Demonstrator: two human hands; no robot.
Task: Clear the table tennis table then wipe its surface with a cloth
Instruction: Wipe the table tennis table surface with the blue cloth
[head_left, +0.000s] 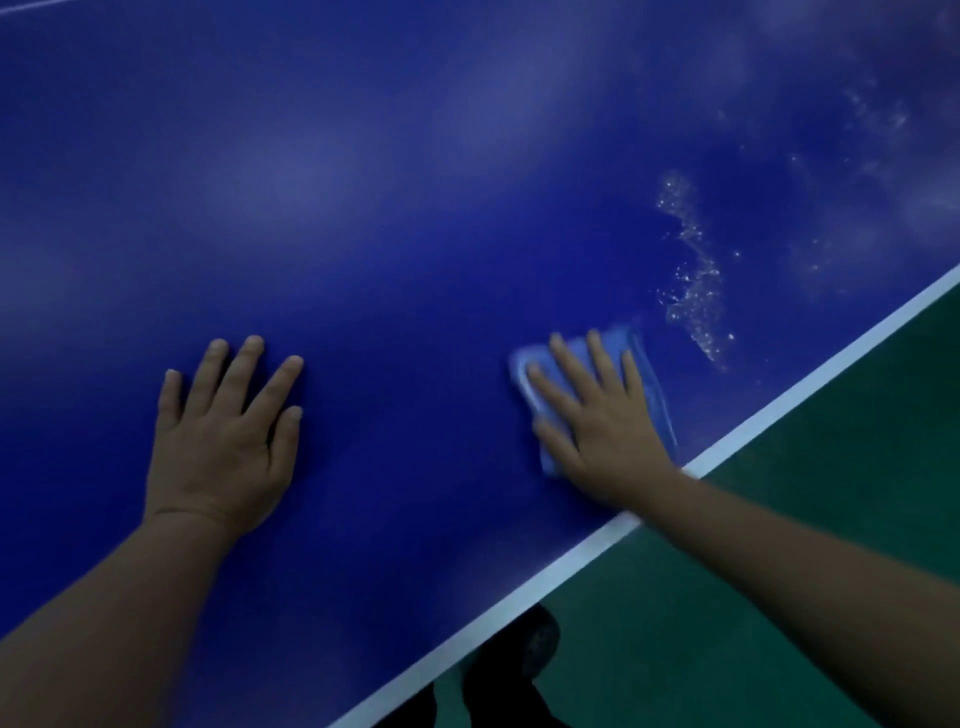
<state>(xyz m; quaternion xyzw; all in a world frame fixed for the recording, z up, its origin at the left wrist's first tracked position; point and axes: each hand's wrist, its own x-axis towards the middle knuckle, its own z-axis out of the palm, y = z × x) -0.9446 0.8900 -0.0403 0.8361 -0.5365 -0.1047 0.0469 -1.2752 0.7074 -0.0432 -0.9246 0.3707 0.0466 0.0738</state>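
Observation:
The blue table tennis table (395, 208) fills most of the view, with its white edge line (571, 558) running diagonally at the lower right. My right hand (597, 415) presses flat, fingers spread, on a folded blue cloth (647, 364) near that edge. My left hand (228, 436) rests flat on the bare blue surface to the left, fingers straight and spread. A trail of white droplets or foam (693, 280) lies on the surface just beyond the cloth.
Green floor (805, 519) shows past the table edge at the lower right. A dark shoe or leg (514, 665) stands on the floor below the edge. More faint spatter (878, 114) marks the far right of the tabletop.

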